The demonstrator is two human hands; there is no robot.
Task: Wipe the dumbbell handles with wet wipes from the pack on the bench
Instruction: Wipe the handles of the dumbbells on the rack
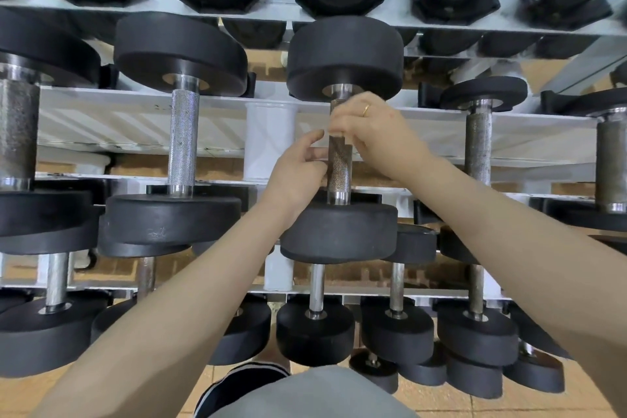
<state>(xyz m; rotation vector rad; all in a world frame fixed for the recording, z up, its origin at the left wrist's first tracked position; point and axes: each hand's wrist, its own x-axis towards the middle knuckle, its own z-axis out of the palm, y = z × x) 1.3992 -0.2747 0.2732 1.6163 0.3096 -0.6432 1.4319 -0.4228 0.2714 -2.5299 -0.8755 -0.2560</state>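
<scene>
A white rack (pixel 142 119) of black dumbbells fills the frame. At centre, both hands work on one handle (pixel 339 166): the right hand (pixel 373 132) pinches a thin, nearly see-through wipe (pixel 336 137) against its upper part, the left hand (pixel 298 170) curls fingers beside it. Wiping looks under way; next, rub downward. The pack is unseen.

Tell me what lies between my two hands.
In the head view, the knurled metal dumbbell handle stands between left hand and right hand; any wipe is unclear.
</scene>
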